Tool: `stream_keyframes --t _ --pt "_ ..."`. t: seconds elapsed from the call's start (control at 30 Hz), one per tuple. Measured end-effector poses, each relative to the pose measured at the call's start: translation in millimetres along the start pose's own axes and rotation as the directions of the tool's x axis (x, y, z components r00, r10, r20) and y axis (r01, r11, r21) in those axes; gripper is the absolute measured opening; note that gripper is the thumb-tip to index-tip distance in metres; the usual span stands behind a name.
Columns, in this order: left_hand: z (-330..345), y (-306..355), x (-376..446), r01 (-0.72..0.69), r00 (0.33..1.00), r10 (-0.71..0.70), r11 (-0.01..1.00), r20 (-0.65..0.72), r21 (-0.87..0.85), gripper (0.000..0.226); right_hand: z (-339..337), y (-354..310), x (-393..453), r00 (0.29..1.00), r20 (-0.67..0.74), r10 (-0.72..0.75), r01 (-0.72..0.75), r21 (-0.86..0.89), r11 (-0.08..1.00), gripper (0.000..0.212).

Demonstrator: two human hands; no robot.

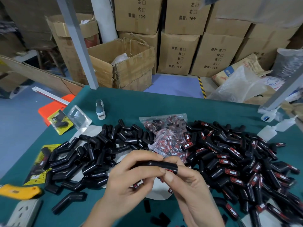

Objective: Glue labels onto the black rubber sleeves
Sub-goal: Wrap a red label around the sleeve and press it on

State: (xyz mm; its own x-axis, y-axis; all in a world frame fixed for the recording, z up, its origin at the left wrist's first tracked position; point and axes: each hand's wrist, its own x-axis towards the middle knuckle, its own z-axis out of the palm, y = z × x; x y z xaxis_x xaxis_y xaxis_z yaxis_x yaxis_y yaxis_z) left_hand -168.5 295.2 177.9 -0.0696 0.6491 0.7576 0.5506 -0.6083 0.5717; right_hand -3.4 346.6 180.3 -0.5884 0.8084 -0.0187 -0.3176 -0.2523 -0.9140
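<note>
We are at the pressing step, as we judge it: our left hand [131, 174] and right hand [185, 181] both hold one black rubber sleeve [155, 164] up just in front of the bag of labels [165, 138], which we take as our landmark. The left hand's fingers are curled round the sleeve's left part, thumb on top; the right hand pinches its right end, where a sliver of red label [168, 170] shows under the thumb. Whether the label is fully seated we cannot tell, since the thumbs hide most of it.

Next, we reckon, comes firm, even thumb pressure along the label so the edges bond, then dropping the sleeve onto the labelled heap [237, 169] right of the bag. The unlabelled heap [91, 154] lies left of the bag, and a fresh one comes from there. Glue bottles [268, 131] lie well right of the bag, beyond the labelled heap.

Everything rests on a green-topped table [147, 105]. Far left of the bag sit a yellow cutter [19, 191] and a power strip [24, 212]. Behind the bag, past the table's far edge, stacked cardboard boxes [178, 53] line a blue floor
</note>
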Motion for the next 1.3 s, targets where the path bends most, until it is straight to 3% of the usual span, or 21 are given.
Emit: stream_keyframes --t 0.53,0.73,1.17,1.3 --pt "4.1 -4.0 -2.0 0.123 0.99 -0.127 0.99 -0.057 -0.073 0.018 3.5 7.0 -1.0 0.999 -0.038 0.027 -0.023 0.1 0.995 0.057" --pt "-1.6 -0.5 0.4 0.203 0.978 -0.207 0.968 -0.011 -0.144 0.019 6.7 9.4 -0.1 0.998 -0.049 0.031 -0.026 0.11 0.994 0.057" --pt "-10.4 -6.5 -1.2 0.197 0.977 -0.193 0.979 0.085 -0.043 0.024 12.3 10.4 -0.9 0.997 -0.04 0.069 -0.06 0.198 0.978 0.056" --pt "-11.6 -8.2 -0.6 0.162 0.982 -0.16 0.987 0.103 -0.009 0.026 10.5 10.0 -2.2 0.996 -0.04 0.079 -0.069 0.198 0.978 0.043"
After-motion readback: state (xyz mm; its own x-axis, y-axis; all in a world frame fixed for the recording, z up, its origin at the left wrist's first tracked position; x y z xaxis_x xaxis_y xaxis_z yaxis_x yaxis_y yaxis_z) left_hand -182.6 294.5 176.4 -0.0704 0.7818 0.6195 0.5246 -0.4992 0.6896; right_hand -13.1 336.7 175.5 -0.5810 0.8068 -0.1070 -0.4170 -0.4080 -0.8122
